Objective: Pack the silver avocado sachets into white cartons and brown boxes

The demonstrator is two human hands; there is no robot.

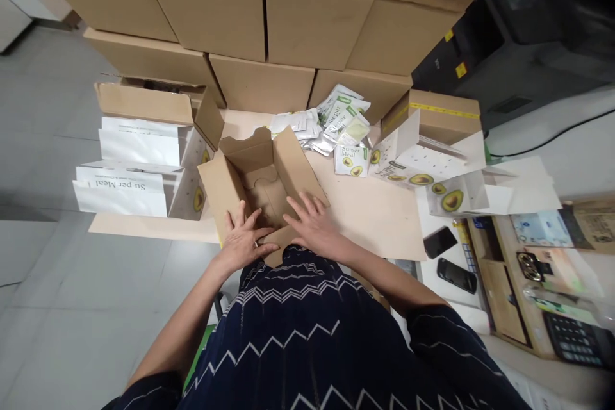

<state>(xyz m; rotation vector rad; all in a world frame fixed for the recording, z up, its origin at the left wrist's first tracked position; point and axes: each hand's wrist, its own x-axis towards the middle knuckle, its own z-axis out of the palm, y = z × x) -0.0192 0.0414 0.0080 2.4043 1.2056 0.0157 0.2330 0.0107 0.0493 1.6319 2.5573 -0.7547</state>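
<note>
An open brown cardboard box (262, 189) lies on the table right in front of my body, its flaps raised and its inside bare. At its near left corner is my left hand (244, 237), fingers spread over the rim and the near flap. My right hand (314, 224) touches the near right corner, fingers stretched apart over the right-hand flap. The part of the near flap under my hands is partly hidden.
White printed cartons (132, 189) stand at the left, with avocado-printed cartons (423, 160) at the right. Several sachets (339, 118) are piled behind the box. Stacked brown boxes (264, 86) form a wall at the back. Two dark phones (456, 275) lie at the right.
</note>
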